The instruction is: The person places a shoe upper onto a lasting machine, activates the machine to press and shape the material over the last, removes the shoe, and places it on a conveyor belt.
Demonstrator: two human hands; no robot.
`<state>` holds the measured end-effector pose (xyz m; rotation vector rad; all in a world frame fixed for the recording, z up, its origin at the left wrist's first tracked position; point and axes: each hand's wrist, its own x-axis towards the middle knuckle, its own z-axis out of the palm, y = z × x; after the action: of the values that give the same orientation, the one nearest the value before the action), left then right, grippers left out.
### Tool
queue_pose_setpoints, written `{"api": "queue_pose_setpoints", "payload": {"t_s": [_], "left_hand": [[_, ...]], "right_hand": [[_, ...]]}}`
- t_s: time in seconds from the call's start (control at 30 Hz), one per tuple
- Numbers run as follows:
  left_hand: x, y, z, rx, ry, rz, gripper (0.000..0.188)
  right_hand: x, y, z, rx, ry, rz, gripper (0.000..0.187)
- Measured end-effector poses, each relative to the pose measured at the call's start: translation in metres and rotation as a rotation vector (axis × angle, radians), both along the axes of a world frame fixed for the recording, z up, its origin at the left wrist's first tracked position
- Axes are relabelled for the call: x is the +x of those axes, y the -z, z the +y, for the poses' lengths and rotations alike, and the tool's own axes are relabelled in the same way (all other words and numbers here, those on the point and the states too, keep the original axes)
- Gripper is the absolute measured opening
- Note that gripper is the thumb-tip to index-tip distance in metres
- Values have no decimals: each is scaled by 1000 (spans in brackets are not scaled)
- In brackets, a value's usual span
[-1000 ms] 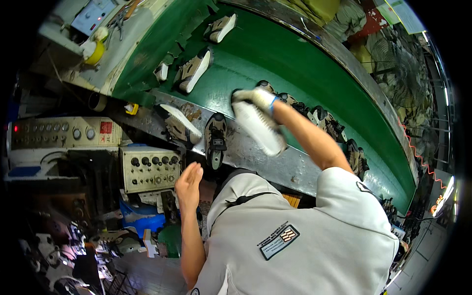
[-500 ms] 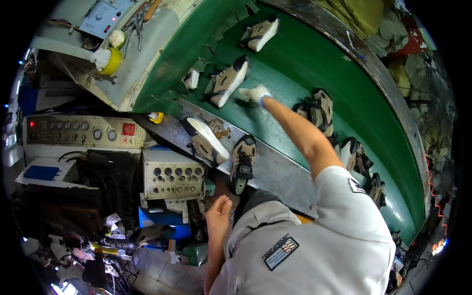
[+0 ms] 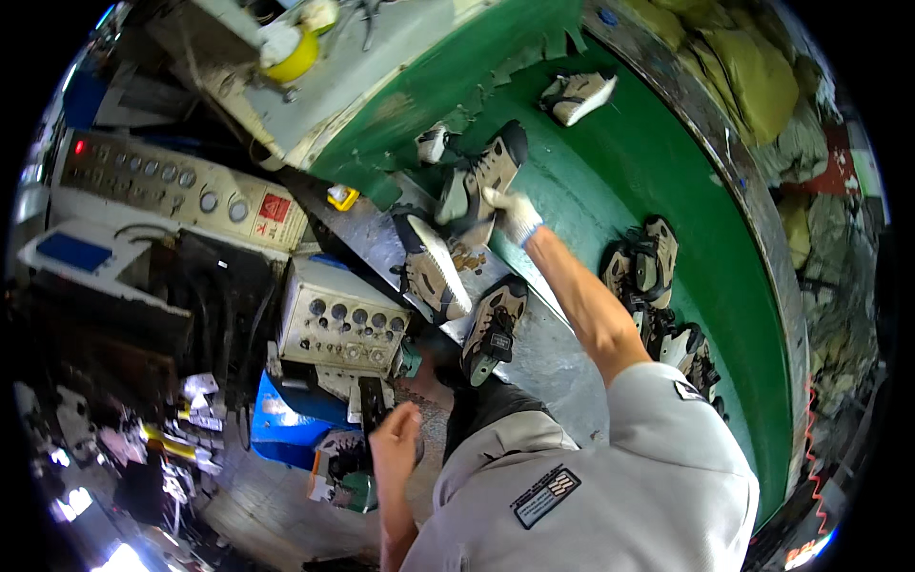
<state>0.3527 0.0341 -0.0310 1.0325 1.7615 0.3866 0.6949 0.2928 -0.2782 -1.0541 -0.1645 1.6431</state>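
My right hand (image 3: 516, 217), in a white glove, grips the side of a beige-and-black sneaker (image 3: 498, 167) at the green trough's near edge. That sneaker's toe points away, its laced upper turned up. Just nearer, another sneaker (image 3: 434, 267) lies on its side on the metal ledge, pale sole showing. Beside it a laced sneaker (image 3: 496, 329) rests upright at the ledge's near edge. My bare left hand (image 3: 395, 440) hangs low near the control box, fingers curled, with nothing visible in them.
The green trough (image 3: 572, 157) holds a sneaker (image 3: 579, 95) at the far end and several more (image 3: 653, 262) along the right. A knobbed control box (image 3: 348, 319) stands left of the ledge (image 3: 562, 367). A yellow tape roll (image 3: 291, 57) sits on the upper-left bench.
My right hand has come back to the sneaker and gripped it; the sneaker has turned from its side to upper-up. My left hand has lowered slightly. The whole view has shifted.
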Motion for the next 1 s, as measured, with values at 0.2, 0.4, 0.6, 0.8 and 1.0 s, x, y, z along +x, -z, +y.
{"api": "queue_pose_setpoints", "payload": {"t_s": [0.2, 0.4, 0.6, 0.8, 1.0], "left_hand": [[-60, -31, 58, 312, -296, -249, 37], [-127, -53, 88, 359, -469, -580, 37], [-219, -60, 26, 407, -766, -549, 25], [-276, -53, -12, 521, -1014, -529, 31], [-321, -44, -34, 689, -1148, -514, 41]], "right_hand": [[-129, -197, -100, -21, -182, 919, 53], [-256, -203, -148, -115, -465, 907, 46], [-346, -255, -165, 23, -743, 571, 48], [-434, -238, -173, 44, -798, 447, 43], [-500, -253, -174, 176, -872, 313, 47]]}}
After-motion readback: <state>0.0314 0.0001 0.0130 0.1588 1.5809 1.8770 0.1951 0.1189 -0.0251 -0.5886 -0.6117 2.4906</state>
